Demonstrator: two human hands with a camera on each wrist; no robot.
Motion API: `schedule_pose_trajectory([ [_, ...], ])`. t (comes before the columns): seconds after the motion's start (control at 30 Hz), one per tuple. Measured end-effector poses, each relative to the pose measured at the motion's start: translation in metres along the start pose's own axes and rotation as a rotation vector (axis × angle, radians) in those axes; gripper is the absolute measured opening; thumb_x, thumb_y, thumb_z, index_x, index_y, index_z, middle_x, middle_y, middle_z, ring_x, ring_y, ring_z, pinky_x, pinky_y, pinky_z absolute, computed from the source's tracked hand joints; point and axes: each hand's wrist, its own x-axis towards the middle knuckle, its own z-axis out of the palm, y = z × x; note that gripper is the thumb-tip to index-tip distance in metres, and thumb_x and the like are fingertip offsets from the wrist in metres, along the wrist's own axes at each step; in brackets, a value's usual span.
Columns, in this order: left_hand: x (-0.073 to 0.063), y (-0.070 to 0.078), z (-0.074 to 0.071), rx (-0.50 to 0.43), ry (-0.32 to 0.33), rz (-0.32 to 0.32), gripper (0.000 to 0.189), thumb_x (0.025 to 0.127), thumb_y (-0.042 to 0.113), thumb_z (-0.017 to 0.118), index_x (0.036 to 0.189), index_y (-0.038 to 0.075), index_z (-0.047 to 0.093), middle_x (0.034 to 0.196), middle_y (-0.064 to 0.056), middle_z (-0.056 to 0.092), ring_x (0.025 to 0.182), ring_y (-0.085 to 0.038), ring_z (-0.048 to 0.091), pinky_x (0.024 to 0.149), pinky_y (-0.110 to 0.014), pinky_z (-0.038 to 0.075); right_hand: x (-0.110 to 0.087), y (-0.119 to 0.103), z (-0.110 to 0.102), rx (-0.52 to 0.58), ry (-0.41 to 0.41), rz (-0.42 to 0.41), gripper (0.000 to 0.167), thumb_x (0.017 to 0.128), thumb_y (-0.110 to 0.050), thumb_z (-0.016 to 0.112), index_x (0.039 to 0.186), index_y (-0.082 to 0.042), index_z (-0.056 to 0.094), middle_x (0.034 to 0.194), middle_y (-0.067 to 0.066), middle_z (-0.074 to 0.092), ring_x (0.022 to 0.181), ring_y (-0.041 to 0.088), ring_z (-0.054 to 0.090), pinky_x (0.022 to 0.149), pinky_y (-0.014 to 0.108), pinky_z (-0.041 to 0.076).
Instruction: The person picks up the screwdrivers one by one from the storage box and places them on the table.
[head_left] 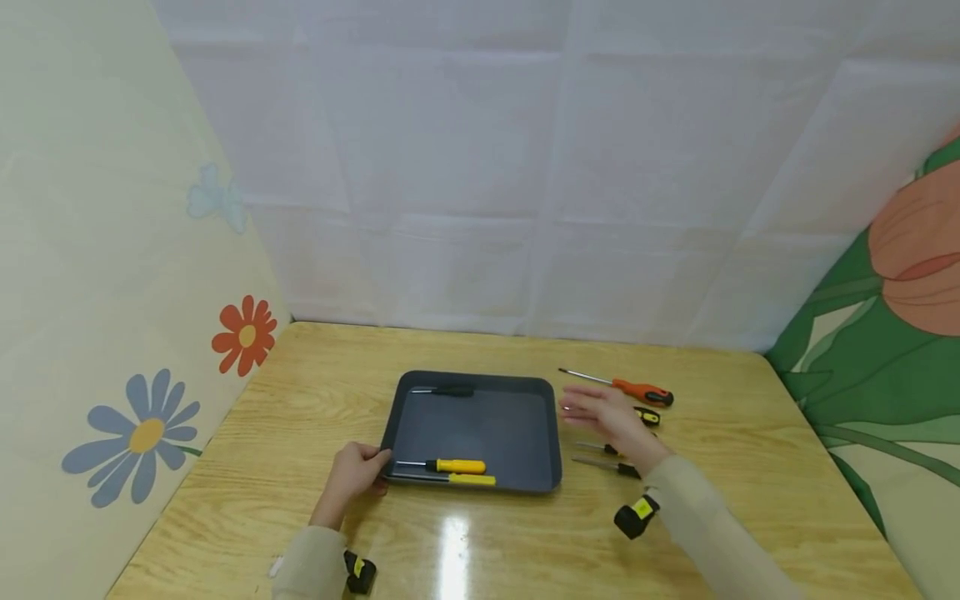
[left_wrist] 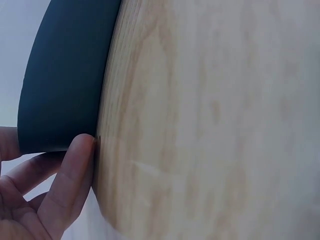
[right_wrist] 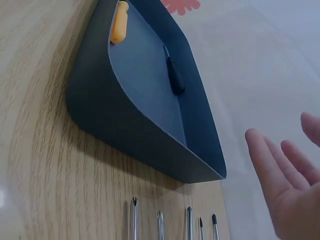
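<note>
A dark grey rectangular tray [head_left: 487, 427] stands on the table. My left hand [head_left: 354, 473] pinches its near left corner, thumb at the rim; in the left wrist view its fingers lie against the tray's outer wall [left_wrist: 65, 85]. Inside lie a black screwdriver [head_left: 453, 390] along the far wall and a yellow-and-black screwdriver [head_left: 459, 466] along the near wall, with another yellow handle [head_left: 472, 480] beside it. My right hand [head_left: 611, 421] hovers just right of the tray, fingers extended and holding nothing. Right of the tray, several screwdrivers lie side by side, partly hidden by that hand.
An orange-and-black screwdriver [head_left: 643, 392] lies farthest back in the row on the right. Bare metal shafts [right_wrist: 134, 220] point toward the tray in the right wrist view. White cloth [head_left: 450, 208] hangs behind the wooden table [head_left: 525, 550], with flowered cloths at both sides.
</note>
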Motion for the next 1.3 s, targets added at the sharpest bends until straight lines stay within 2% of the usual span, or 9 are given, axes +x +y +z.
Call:
schedule_pose_trajectory([
  [0.07,0.000,-0.001,0.000,-0.005,0.002,-0.001,0.020,0.087,0.005,0.055,0.085,-0.012,0.066,0.062,-0.011,0.060,0.046,-0.021,0.060,0.046,-0.031,0.052,0.002,-0.001,0.002,-0.004,0.005,0.001,0.047,0.092,-0.004,0.050,0.131,0.016,0.033,0.098,0.012,0.065,0.092,0.025,0.063,0.084,0.038,0.048],
  [0.2,0.000,-0.001,0.000,-0.008,0.005,0.002,0.020,0.087,0.005,0.054,0.083,-0.011,0.066,0.060,-0.011,0.060,0.046,-0.020,0.060,0.045,-0.032,0.052,0.006,-0.001,0.007,-0.018,0.013,0.014,0.049,0.091,-0.007,0.053,0.131,0.015,0.034,0.115,0.027,0.056,0.093,0.026,0.063,0.083,0.037,0.049],
  [0.37,0.000,-0.002,0.001,-0.016,0.005,0.003,0.020,0.087,0.005,0.054,0.083,-0.011,0.066,0.058,-0.010,0.059,0.045,-0.020,0.059,0.045,-0.032,0.052,0.011,-0.001,0.015,-0.023,0.012,0.032,0.047,0.092,-0.005,0.052,0.131,0.013,0.036,0.127,0.032,0.044,0.096,0.028,0.061,0.082,0.036,0.050],
  [0.83,0.000,0.000,0.000,-0.010,0.000,0.009,0.021,0.087,0.005,0.054,0.082,-0.011,0.065,0.058,-0.011,0.060,0.045,-0.021,0.059,0.045,-0.032,0.052,0.025,0.000,0.031,-0.067,-0.025,0.036,0.043,0.093,-0.006,0.050,0.131,0.012,0.038,0.130,0.032,0.041,0.097,0.027,0.061,0.082,0.036,0.050],
  [0.97,0.001,-0.001,0.001,-0.008,-0.001,0.007,0.021,0.087,0.005,0.054,0.081,-0.011,0.065,0.057,-0.011,0.059,0.045,-0.020,0.059,0.045,-0.032,0.052,0.030,0.000,0.034,-0.065,-0.018,0.037,0.043,0.092,-0.005,0.051,0.130,0.013,0.039,0.130,0.032,0.040,0.098,0.028,0.061,0.082,0.035,0.050],
  [1.2,0.002,-0.002,0.001,-0.013,-0.003,-0.003,0.021,0.087,0.005,0.054,0.084,-0.012,0.066,0.058,-0.011,0.059,0.045,-0.020,0.059,0.045,-0.032,0.052,0.040,0.005,0.041,-0.064,0.008,0.043,0.040,0.090,-0.001,0.052,0.126,0.015,0.042,0.127,0.033,0.042,0.089,0.024,0.064,0.079,0.035,0.052],
  [1.3,0.002,-0.001,0.001,-0.012,0.000,-0.008,0.021,0.087,0.005,0.055,0.084,-0.012,0.066,0.058,-0.011,0.059,0.045,-0.020,0.059,0.045,-0.032,0.052,0.045,0.007,0.045,-0.085,0.016,0.053,0.040,0.090,-0.002,0.053,0.125,0.014,0.044,0.127,0.032,0.043,0.092,0.028,0.063,0.078,0.035,0.052],
])
